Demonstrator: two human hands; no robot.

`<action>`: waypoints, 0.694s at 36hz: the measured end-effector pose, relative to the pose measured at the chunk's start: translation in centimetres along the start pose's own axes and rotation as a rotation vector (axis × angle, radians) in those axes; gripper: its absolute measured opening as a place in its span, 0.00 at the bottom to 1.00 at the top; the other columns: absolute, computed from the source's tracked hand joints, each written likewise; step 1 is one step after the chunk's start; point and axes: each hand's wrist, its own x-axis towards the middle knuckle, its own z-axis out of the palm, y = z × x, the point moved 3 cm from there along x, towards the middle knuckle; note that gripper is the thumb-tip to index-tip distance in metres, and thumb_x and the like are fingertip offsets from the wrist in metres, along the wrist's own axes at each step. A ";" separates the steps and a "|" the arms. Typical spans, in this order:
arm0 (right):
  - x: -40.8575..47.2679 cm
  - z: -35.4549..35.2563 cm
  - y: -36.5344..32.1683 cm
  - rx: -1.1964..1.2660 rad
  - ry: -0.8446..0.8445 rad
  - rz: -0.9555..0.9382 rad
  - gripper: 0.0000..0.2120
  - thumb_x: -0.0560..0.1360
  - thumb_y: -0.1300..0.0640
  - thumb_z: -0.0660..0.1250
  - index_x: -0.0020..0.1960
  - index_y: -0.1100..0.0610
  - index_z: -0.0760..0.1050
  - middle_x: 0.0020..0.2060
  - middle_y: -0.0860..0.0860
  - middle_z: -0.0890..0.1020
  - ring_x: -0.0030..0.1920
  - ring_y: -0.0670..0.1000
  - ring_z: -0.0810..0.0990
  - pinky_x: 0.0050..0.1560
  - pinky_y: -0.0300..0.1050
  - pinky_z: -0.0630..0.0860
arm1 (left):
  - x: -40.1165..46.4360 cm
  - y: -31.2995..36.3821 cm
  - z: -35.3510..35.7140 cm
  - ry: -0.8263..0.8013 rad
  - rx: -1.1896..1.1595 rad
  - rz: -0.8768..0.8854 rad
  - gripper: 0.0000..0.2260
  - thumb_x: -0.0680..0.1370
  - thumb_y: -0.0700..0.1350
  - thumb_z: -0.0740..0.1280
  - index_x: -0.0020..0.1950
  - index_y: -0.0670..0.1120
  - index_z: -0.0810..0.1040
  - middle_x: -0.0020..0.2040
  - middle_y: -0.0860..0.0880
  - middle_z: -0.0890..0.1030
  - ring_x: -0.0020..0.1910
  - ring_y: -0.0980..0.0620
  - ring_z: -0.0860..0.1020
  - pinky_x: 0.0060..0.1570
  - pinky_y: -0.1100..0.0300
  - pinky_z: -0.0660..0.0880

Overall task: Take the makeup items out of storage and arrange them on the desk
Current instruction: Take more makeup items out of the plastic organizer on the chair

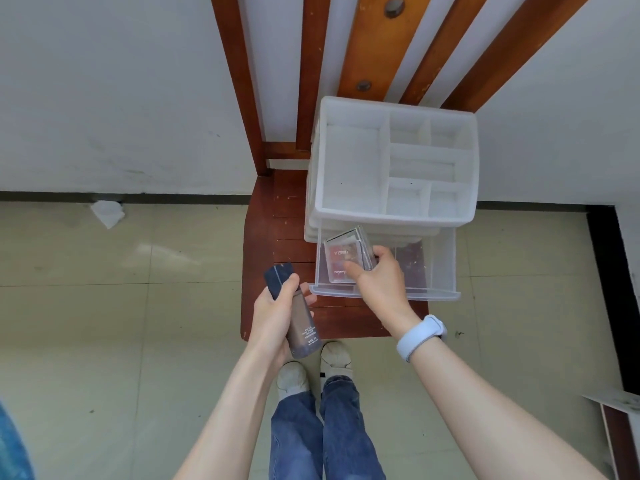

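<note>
A white plastic organizer (394,216) with divided top compartments stands on a wooden chair (277,220). Its clear bottom drawer (440,268) is pulled out toward me. Inside the drawer my right hand (377,278) grips clear, flat makeup palettes (341,254) with reddish shades and printed lettering, tilted up from the drawer floor. My left hand (273,310) holds a brown foundation bottle with a dark cap (294,313) in front of the chair seat, cap pointing away from me.
The chair stands against a white wall on a tiled floor. A crumpled white paper (107,213) lies by the skirting at left. My shoes (311,368) and jeans are just below the seat's front edge. A board's corner (620,403) shows at lower right.
</note>
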 end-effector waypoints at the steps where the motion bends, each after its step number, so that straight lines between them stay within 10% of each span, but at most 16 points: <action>1: -0.3 -0.3 0.1 0.013 0.012 -0.003 0.22 0.71 0.52 0.71 0.61 0.58 0.70 0.51 0.49 0.78 0.52 0.51 0.77 0.49 0.40 0.71 | -0.1 0.0 0.0 0.001 0.008 -0.001 0.09 0.78 0.48 0.65 0.56 0.47 0.74 0.50 0.46 0.84 0.48 0.48 0.82 0.43 0.53 0.79; 7: -2.7 -2.6 -0.2 0.273 -0.034 0.009 0.13 0.75 0.53 0.67 0.58 0.53 0.72 0.49 0.43 0.79 0.50 0.42 0.77 0.47 0.35 0.71 | -1.1 0.7 -0.7 -0.032 0.007 0.031 0.11 0.75 0.50 0.69 0.49 0.43 0.76 0.39 0.47 0.80 0.35 0.52 0.79 0.39 0.56 0.77; 13: -6.4 -1.5 -1.0 0.415 -0.295 0.022 0.09 0.76 0.55 0.65 0.56 0.51 0.77 0.48 0.48 0.84 0.47 0.47 0.81 0.42 0.40 0.73 | -2.5 1.3 -0.2 -0.276 -0.028 0.108 0.25 0.69 0.55 0.72 0.60 0.42 0.76 0.54 0.42 0.82 0.53 0.42 0.80 0.55 0.46 0.76; 25: -8.8 -0.7 -2.0 0.255 -0.344 -0.109 0.13 0.74 0.54 0.68 0.53 0.38 0.73 0.55 0.47 0.78 0.54 0.42 0.78 0.49 0.30 0.74 | -3.1 2.0 -2.0 -0.174 0.150 0.220 0.26 0.58 0.51 0.79 0.54 0.47 0.78 0.49 0.48 0.84 0.47 0.48 0.83 0.40 0.58 0.78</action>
